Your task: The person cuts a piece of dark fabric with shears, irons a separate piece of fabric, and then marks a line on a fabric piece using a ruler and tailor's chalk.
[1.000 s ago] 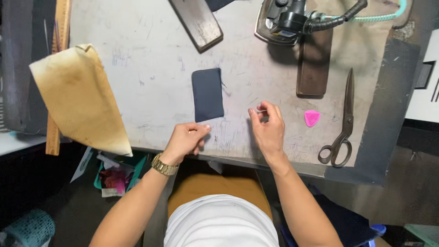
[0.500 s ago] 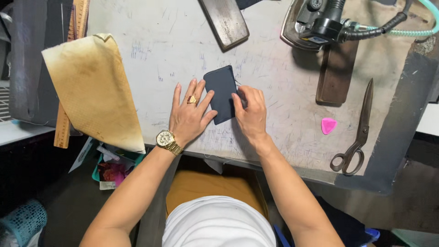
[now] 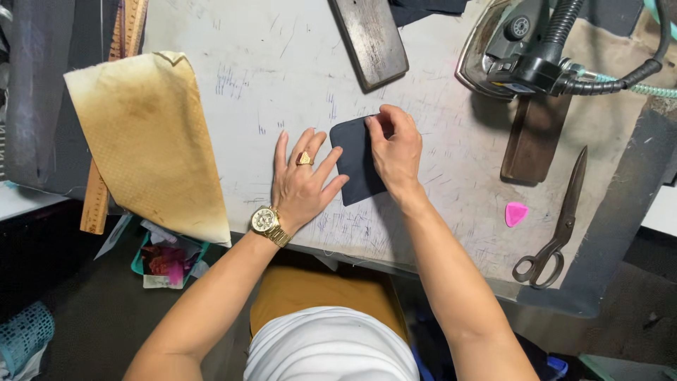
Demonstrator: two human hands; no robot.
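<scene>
Both hands have slid up the table since a moment ago, and the view has closed in with them. Now the left hand [image 3: 302, 185] lies flat, fingers spread, its fingertips pressing the left edge of the small dark navy rectangle of fabric [image 3: 356, 164]. The right hand [image 3: 395, 152] covers the cloth's right side, fingers curled down and pinching its upper right corner. That patch sits near the middle of the white, pen-marked worktable [image 3: 282, 70], just in front of the person.

It looks thin, light and limp: likely to crease or skid if pushed, so a flat palm holding it and a pinch at a corner or edge seems the sensible grip.

Around it: a scorched tan pressing cloth [image 3: 144, 137] hangs over the left edge beside a wooden ruler [image 3: 94, 204]. Up top, a dark wooden block [image 3: 370, 39]; to the right, a steam iron with a black hose [image 3: 522, 49], a second dark wooden block [image 3: 532, 137], a pink triangle of tailor's chalk [image 3: 515, 213] and long metal scissors [image 3: 557, 226]. Below the table, clutter and a teal basket [image 3: 25, 335] on a dark floor.
</scene>
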